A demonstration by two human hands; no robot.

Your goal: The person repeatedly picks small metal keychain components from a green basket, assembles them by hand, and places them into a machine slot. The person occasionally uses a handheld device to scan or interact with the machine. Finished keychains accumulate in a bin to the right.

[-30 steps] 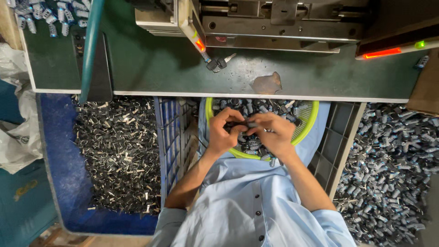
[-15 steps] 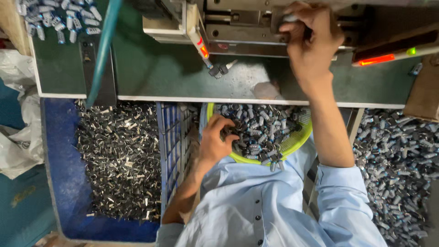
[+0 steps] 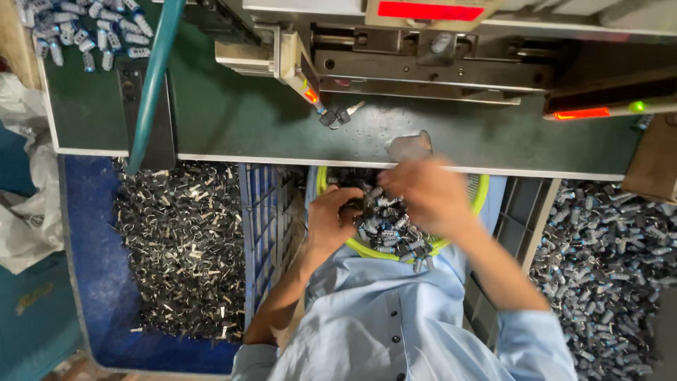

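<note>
We see both hands low in front of the body, over a yellow-green bowl (image 3: 479,201) heaped with small black and silver metal parts (image 3: 386,229). The bowl sits at lap level, just below the near edge of the green bench (image 3: 233,120), partly tucked under it.

The left hand (image 3: 331,219) rests on the left side of the heap, its fingers (image 3: 350,206) curled down into the parts; we cannot tell whether they grip any single piece. The right hand (image 3: 429,194) is above the right side of the bowl and blurred, its fingers bent toward the heap, and we cannot tell whether they hold anything.

On the bench behind the bowl stands a grey metal machine (image 3: 416,63) with a red lit panel (image 3: 427,10) on top and an orange strip light (image 3: 581,113) at its right. A teal hose (image 3: 151,85) slants across the bench at the left, and a cluster of small parts (image 3: 77,35) lies in the far left corner.

A blue bin (image 3: 77,282) of dark metal clips (image 3: 180,247) is at the left, beside a blue slatted crate (image 3: 264,226). More silver and black parts (image 3: 606,282) are piled at the right.
</note>
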